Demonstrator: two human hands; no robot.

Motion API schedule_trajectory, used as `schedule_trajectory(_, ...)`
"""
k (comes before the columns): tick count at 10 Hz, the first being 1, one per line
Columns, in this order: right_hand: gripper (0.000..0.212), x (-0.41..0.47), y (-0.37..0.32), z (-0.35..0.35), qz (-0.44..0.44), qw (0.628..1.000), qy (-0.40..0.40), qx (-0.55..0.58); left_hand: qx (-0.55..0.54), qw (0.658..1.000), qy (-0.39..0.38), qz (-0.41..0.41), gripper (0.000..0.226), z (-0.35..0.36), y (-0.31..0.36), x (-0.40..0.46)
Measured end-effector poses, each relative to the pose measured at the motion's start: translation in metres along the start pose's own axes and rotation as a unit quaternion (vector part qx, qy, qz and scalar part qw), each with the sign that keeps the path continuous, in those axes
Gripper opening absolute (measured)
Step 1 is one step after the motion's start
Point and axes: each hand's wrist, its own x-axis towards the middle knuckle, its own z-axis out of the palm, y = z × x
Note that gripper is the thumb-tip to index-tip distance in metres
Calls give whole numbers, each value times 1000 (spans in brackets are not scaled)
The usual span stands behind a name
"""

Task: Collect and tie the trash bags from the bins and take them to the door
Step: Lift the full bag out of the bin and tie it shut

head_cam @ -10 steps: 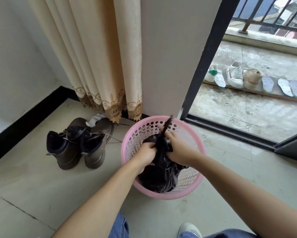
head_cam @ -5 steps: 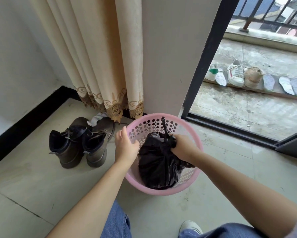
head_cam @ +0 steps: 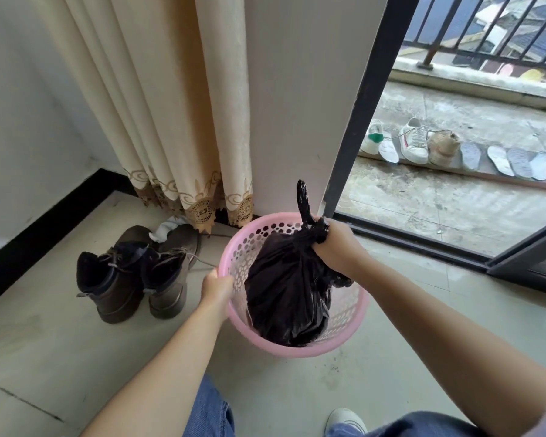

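A black trash bag (head_cam: 285,291), knotted at its neck, stands partly lifted inside a pink perforated plastic bin (head_cam: 353,313) on the tiled floor. My right hand (head_cam: 336,244) grips the bag just at the knot, and a loose tail of the bag sticks up above my fist. My left hand (head_cam: 216,287) holds the bin's left rim, fingers curled over the edge. The bag's bottom is hidden inside the bin.
A pair of dark brown boots (head_cam: 129,275) stands left of the bin, a white sock behind them. A beige curtain (head_cam: 170,121) and a wall pillar rise behind. To the right, a black sliding-door frame (head_cam: 363,111) opens onto a balcony with shoes and insoles.
My left hand let go of the bag and took hold of the bin's left rim. My right hand has pulled the knotted bag upward, so more of it shows above the rim.
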Motion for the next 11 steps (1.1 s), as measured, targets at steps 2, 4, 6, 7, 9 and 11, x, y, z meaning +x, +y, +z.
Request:
schedule_trajectory(2, 13, 11, -25, -63, -7, 992, 122, 40, -67, 994, 78, 44, 38, 12, 9, -13)
schedule_trajectory(4, 24, -13, -39, -143, -3, 981, 194, 1, -82, 986, 128, 63, 40, 21, 22, -5)
schedule_trajectory(6, 18, -56, -31, -188, 36, 957, 287, 18, -210, 964, 159, -21, 45, 44, 11, -18)
schedule_trajectory(7, 19, -68, -12, -180, 63, 956, 287, 1, -234, 954, 189, -13, 48, 50, 9, -24)
schedule_trajectory(9, 16, -71, 46, -118, 155, 969, 190, -42, -223, 957, 182, -12, 54, 44, 9, -21)
schedule_trajectory(11, 20, -79, 95, -62, 209, 973, 76, -64, -272, 952, 133, -34, 38, 57, -1, -41)
